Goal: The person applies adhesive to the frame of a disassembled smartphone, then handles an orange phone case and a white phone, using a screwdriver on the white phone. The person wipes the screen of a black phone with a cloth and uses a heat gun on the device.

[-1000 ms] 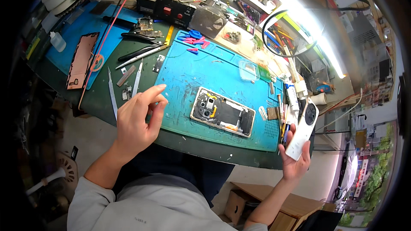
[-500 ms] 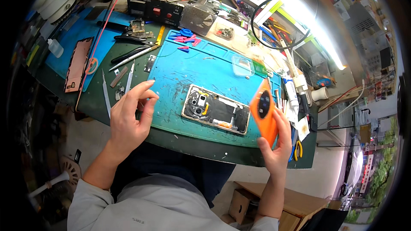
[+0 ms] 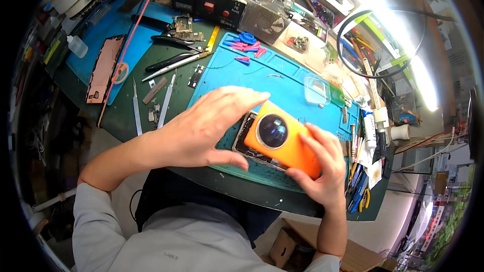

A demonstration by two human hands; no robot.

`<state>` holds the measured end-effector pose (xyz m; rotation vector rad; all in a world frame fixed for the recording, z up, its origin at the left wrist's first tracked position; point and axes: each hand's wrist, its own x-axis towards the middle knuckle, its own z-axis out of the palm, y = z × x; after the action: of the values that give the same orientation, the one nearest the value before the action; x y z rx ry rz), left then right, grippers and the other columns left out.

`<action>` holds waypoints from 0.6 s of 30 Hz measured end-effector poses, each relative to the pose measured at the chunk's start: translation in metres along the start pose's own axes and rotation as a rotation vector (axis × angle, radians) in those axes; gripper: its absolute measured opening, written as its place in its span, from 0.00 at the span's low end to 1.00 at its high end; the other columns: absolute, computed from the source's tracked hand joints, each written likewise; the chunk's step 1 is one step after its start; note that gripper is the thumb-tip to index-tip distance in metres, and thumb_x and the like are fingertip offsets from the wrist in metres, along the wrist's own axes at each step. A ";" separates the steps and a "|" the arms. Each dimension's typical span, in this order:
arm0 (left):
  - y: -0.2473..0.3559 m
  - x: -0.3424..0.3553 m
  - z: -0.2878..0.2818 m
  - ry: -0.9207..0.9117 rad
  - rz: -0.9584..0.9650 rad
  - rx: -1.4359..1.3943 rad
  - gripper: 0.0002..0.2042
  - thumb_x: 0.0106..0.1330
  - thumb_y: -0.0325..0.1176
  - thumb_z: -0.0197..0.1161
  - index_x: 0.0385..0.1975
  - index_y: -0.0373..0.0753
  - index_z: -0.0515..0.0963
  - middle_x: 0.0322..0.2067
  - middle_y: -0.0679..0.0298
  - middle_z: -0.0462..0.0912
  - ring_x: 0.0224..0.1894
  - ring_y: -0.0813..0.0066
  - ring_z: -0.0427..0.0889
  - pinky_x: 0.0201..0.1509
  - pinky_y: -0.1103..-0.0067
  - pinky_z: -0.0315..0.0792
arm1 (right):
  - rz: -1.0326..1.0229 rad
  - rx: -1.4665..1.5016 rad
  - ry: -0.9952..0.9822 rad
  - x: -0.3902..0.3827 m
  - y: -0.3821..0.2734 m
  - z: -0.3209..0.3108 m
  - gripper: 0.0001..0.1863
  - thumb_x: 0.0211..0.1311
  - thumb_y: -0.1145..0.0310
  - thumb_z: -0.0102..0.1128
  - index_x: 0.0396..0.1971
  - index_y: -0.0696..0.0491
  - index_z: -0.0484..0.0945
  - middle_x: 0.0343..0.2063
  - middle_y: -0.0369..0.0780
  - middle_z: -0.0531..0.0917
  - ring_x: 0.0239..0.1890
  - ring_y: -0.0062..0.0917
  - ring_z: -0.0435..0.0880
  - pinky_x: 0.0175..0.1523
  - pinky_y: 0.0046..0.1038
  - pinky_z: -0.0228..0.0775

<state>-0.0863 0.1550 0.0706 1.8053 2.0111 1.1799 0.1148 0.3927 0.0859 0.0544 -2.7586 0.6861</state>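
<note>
A dark green work surface (image 3: 126, 121) fills the upper part of the head view, crowded with repair tools. On it lies a large blue mat (image 3: 282, 78), and a second blue mat (image 3: 108, 25) sits further to the person's left.

At the near edge of the large mat, both of the person's bare hands meet over an opened phone body (image 3: 247, 143), which lies flat on the mat with its dark inner parts showing at the left end. An orange back cover (image 3: 290, 143) with a big round camera lens (image 3: 272, 131) rests on top of that phone body, tilted a little, covering most of it.

The left hand (image 3: 206, 126) is spread wide, its fingers reaching over the cover's far left corner and its thumb pressed near the phone body's near edge. The right hand (image 3: 317, 166) grips the cover's right end, fingers curled over the top and thumb against the near edge.

Smaller things lie around. A black power supply box (image 3: 209, 2) with red buttons stands at the far side of the surface. A pink-copper phone frame (image 3: 105, 68) lies on the left mat. A clear plastic tray (image 3: 317, 90) sits on the large mat, just beyond the cover. Tweezers and slim metal pry tools (image 3: 166, 98) lie between the two mats, and small red picks (image 3: 242, 50) are scattered at the far end of the large mat.
</note>
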 end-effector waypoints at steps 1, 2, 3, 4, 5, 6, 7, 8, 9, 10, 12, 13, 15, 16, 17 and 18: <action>-0.005 0.002 0.003 0.029 0.002 -0.003 0.52 0.49 0.45 0.81 0.73 0.35 0.59 0.69 0.52 0.67 0.71 0.50 0.66 0.75 0.60 0.61 | 0.023 -0.019 0.032 -0.001 0.003 -0.004 0.36 0.49 0.58 0.80 0.57 0.58 0.80 0.60 0.51 0.79 0.58 0.46 0.78 0.64 0.43 0.69; -0.008 0.003 0.005 0.059 0.004 -0.004 0.52 0.49 0.45 0.81 0.73 0.35 0.59 0.69 0.52 0.68 0.71 0.50 0.66 0.75 0.60 0.61 | 0.083 0.011 0.076 -0.003 0.009 -0.005 0.36 0.51 0.56 0.79 0.58 0.59 0.80 0.60 0.52 0.79 0.59 0.46 0.78 0.64 0.43 0.69; -0.009 0.001 0.004 0.080 -0.025 0.019 0.53 0.49 0.47 0.81 0.74 0.35 0.58 0.68 0.53 0.69 0.71 0.51 0.66 0.75 0.60 0.60 | 0.119 0.048 0.113 -0.005 0.014 -0.007 0.36 0.52 0.55 0.79 0.58 0.59 0.79 0.60 0.53 0.79 0.60 0.47 0.78 0.65 0.43 0.68; -0.013 0.001 0.002 0.106 -0.022 0.025 0.53 0.49 0.49 0.81 0.74 0.35 0.58 0.68 0.54 0.71 0.71 0.52 0.66 0.75 0.61 0.59 | 0.155 0.080 0.155 -0.006 0.019 -0.009 0.36 0.53 0.54 0.78 0.59 0.60 0.79 0.60 0.53 0.79 0.60 0.47 0.78 0.65 0.43 0.68; -0.014 0.002 0.000 0.108 -0.029 0.019 0.54 0.49 0.50 0.80 0.74 0.35 0.58 0.68 0.54 0.71 0.71 0.52 0.66 0.75 0.61 0.59 | 0.166 0.115 0.167 -0.007 0.019 -0.010 0.36 0.53 0.54 0.78 0.59 0.59 0.79 0.60 0.53 0.79 0.60 0.47 0.78 0.65 0.43 0.68; -0.014 0.002 0.000 0.111 -0.035 0.013 0.54 0.49 0.51 0.80 0.74 0.35 0.58 0.68 0.54 0.71 0.70 0.52 0.67 0.75 0.61 0.59 | 0.153 0.102 0.130 -0.008 0.017 -0.010 0.36 0.52 0.54 0.78 0.59 0.59 0.80 0.60 0.52 0.80 0.60 0.46 0.77 0.66 0.43 0.67; -0.014 0.001 0.000 0.105 -0.022 0.007 0.54 0.49 0.51 0.80 0.74 0.35 0.58 0.68 0.54 0.71 0.70 0.52 0.67 0.75 0.60 0.59 | 0.129 0.098 0.094 -0.006 0.015 -0.007 0.36 0.52 0.54 0.78 0.58 0.58 0.80 0.60 0.51 0.80 0.60 0.46 0.77 0.66 0.43 0.67; -0.014 0.001 0.001 0.100 -0.009 0.002 0.54 0.49 0.51 0.81 0.74 0.35 0.58 0.68 0.54 0.71 0.70 0.53 0.67 0.75 0.60 0.59 | 0.105 0.094 0.058 -0.004 0.011 -0.004 0.36 0.51 0.54 0.79 0.58 0.58 0.80 0.60 0.51 0.80 0.60 0.46 0.77 0.66 0.43 0.67; -0.013 0.000 0.002 0.094 0.005 -0.004 0.54 0.49 0.51 0.81 0.74 0.35 0.58 0.68 0.54 0.71 0.70 0.53 0.67 0.75 0.60 0.59 | 0.057 0.001 0.009 0.000 0.003 -0.004 0.36 0.48 0.54 0.80 0.56 0.56 0.82 0.60 0.48 0.81 0.59 0.44 0.76 0.66 0.42 0.66; -0.011 -0.001 0.003 0.069 0.008 0.002 0.53 0.49 0.51 0.81 0.73 0.35 0.59 0.68 0.54 0.71 0.70 0.52 0.67 0.75 0.60 0.59 | 0.028 -0.043 -0.004 0.001 0.001 -0.001 0.36 0.46 0.53 0.81 0.56 0.55 0.83 0.60 0.45 0.82 0.57 0.43 0.76 0.64 0.41 0.66; -0.010 -0.003 0.006 0.045 0.017 0.032 0.52 0.49 0.50 0.81 0.72 0.36 0.60 0.68 0.54 0.71 0.70 0.51 0.66 0.75 0.59 0.60 | 0.023 -0.036 -0.004 0.001 -0.001 0.006 0.37 0.45 0.52 0.81 0.55 0.54 0.83 0.60 0.45 0.82 0.55 0.41 0.77 0.62 0.40 0.66; -0.009 -0.003 0.007 0.036 0.015 0.038 0.51 0.49 0.50 0.81 0.72 0.36 0.61 0.67 0.55 0.71 0.70 0.51 0.67 0.75 0.59 0.60 | 0.019 -0.038 -0.014 0.000 0.000 0.008 0.37 0.45 0.52 0.81 0.55 0.54 0.83 0.60 0.44 0.82 0.55 0.41 0.77 0.62 0.40 0.66; -0.009 -0.003 0.007 0.017 0.011 0.050 0.50 0.50 0.49 0.81 0.72 0.36 0.61 0.67 0.55 0.71 0.70 0.51 0.67 0.75 0.58 0.60 | 0.009 -0.040 -0.034 -0.002 0.000 0.010 0.37 0.45 0.51 0.80 0.55 0.54 0.83 0.60 0.44 0.82 0.54 0.40 0.77 0.61 0.40 0.67; -0.010 -0.003 0.008 0.009 0.007 0.053 0.50 0.50 0.48 0.81 0.72 0.36 0.61 0.67 0.55 0.71 0.70 0.51 0.67 0.75 0.58 0.60 | 0.005 -0.051 -0.037 -0.002 0.000 0.011 0.37 0.45 0.51 0.80 0.55 0.54 0.83 0.60 0.44 0.82 0.54 0.40 0.77 0.61 0.40 0.67; -0.010 -0.004 0.009 0.001 0.003 0.057 0.50 0.50 0.48 0.81 0.72 0.36 0.61 0.67 0.55 0.71 0.70 0.51 0.67 0.75 0.57 0.60 | 0.002 -0.062 -0.039 -0.002 -0.001 0.011 0.37 0.45 0.50 0.80 0.55 0.54 0.83 0.60 0.44 0.82 0.54 0.40 0.78 0.61 0.40 0.67; -0.010 -0.003 0.010 -0.007 0.000 0.060 0.50 0.50 0.48 0.81 0.72 0.36 0.61 0.67 0.55 0.71 0.70 0.52 0.67 0.75 0.57 0.60 | -0.001 -0.073 -0.042 -0.002 -0.002 0.012 0.37 0.45 0.50 0.80 0.55 0.54 0.83 0.60 0.44 0.82 0.53 0.40 0.78 0.61 0.40 0.67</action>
<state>-0.0866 0.1567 0.0560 1.8340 2.0641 1.1232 0.1133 0.3857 0.0759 0.0558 -2.8204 0.5904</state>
